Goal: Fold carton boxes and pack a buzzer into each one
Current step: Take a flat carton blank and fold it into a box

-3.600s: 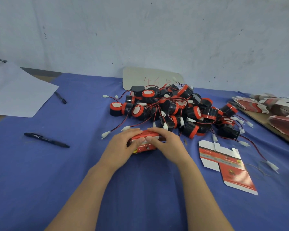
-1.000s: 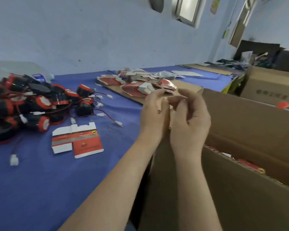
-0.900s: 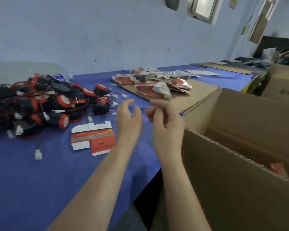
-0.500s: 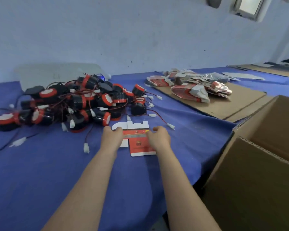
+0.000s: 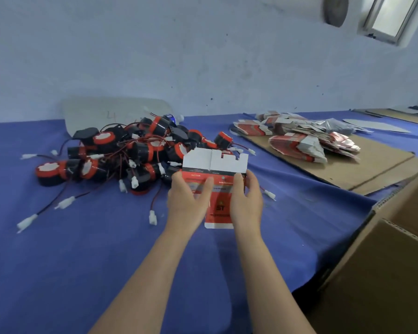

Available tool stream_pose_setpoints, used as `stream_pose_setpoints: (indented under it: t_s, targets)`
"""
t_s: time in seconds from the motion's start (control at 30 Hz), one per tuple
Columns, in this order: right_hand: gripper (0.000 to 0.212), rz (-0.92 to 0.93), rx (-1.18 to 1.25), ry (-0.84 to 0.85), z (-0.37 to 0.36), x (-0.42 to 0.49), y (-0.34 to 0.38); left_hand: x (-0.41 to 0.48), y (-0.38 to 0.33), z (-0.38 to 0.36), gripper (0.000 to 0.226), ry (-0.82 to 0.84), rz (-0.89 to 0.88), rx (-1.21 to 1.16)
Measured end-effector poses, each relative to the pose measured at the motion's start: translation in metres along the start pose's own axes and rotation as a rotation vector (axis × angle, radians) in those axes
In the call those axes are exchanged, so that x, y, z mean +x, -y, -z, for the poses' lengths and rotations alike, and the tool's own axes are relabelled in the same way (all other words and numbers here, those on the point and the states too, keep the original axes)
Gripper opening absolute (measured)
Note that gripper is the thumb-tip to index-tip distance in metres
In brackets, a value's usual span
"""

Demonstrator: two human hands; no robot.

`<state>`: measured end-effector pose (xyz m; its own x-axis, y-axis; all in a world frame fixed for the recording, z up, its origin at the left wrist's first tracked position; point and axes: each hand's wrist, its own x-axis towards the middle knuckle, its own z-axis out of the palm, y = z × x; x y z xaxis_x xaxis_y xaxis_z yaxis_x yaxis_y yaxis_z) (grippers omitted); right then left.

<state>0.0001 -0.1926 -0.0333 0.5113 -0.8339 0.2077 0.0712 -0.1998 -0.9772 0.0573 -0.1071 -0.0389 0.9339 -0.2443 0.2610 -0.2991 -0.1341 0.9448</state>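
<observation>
1. Red-and-white carton blank (image 5: 198, 161) is being held flat and unfolded, raised above the blue table cloth (image 5: 82, 261). Its white flaps are pointing toward 12 o'clock and one red printed panel is hanging toward 6 o'clock.
2. Left hand (image 5: 186, 203) is pinching the blank's left part. The thumb is lying across the printed face and the other fingers are going behind the card, where they are hidden.
3. Right hand (image 5: 245, 201) is pinching the right part. The thumb is pressing on the printed face and the fingers are curling round the right edge.
4. Buzzer pile (image 5: 130, 153), black bodies with red-orange rings, is lying on the cloth at 10 o'clock from the hands, just behind the blank. Red and black leads with white plugs (image 5: 65, 203) are trailing out of it toward 8 o'clock.
5. Stacks of flat cartons (image 5: 297, 145) are sitting at 2 o'clock on a brown cardboard sheet (image 5: 362, 169), well apart from the hands.
6. Corrugated shipping box (image 5: 384, 273) is standing at 4 o'clock, beside the table's edge. Its inside is not showing.
7. Translucent board (image 5: 111, 114) is leaning against the wall at 11 o'clock, behind the pile. The writing on it is too faint to read.
</observation>
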Motion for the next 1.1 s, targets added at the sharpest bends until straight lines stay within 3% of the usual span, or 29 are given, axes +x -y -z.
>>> stream_pose_setpoints:
  t_s: [0.2,0.33,0.4,0.47,0.53,0.6,0.67,0.73,0.8,0.9,1.03,1.1]
  targets:
    - [0.027,0.144,0.082,0.152,-0.04,-0.032,0.009,0.009,-0.005,0.033,0.064,-0.158,-0.124,0.153]
    - [0.033,0.156,0.171,0.278,-0.078,-0.05,0.027,0.001,-0.005,0.066,0.061,-0.195,-0.099,-0.145]
    - [0.035,0.122,0.143,0.28,-0.086,-0.049,0.036,0.002,0.001,0.091,0.061,-0.262,-0.1,-0.174]
    - [0.037,0.12,-0.114,0.294,-0.083,-0.036,0.043,0.006,0.007,0.12,0.062,-0.304,-0.107,-0.188]
    - [0.037,0.135,-0.609,0.385,-0.073,-0.016,0.045,0.011,0.014,0.149,0.064,-0.339,-0.114,-0.167]
    - [0.041,0.08,-0.919,0.498,-0.069,-0.006,0.05,0.014,0.02,0.174,0.049,-0.365,-0.103,-0.123]
    - [0.043,0.056,-1.006,0.574,-0.077,-0.009,0.058,0.016,0.027,0.191,0.033,-0.404,-0.09,-0.073]
    - [0.046,0.122,-1.019,0.574,-0.091,-0.018,0.064,0.018,0.034,0.201,0.034,-0.442,-0.087,-0.043]
    - [0.046,0.229,-0.966,0.479,-0.104,-0.028,0.069,0.019,0.039,0.206,0.043,-0.451,-0.084,-0.043]
    - [0.039,0.379,-0.541,0.447,-0.127,-0.048,0.075,0.015,0.043,0.205,0.051,-0.39,-0.088,-0.081]
    - [0.027,0.088,0.019,0.814,-0.159,-0.077,0.067,0.009,0.046,0.2,0.047,-0.199,-0.091,-0.169]
    - [0.024,-0.015,0.093,0.808,-0.166,-0.08,0.054,0.007,0.047,0.201,0.038,-0.148,-0.083,-0.181]
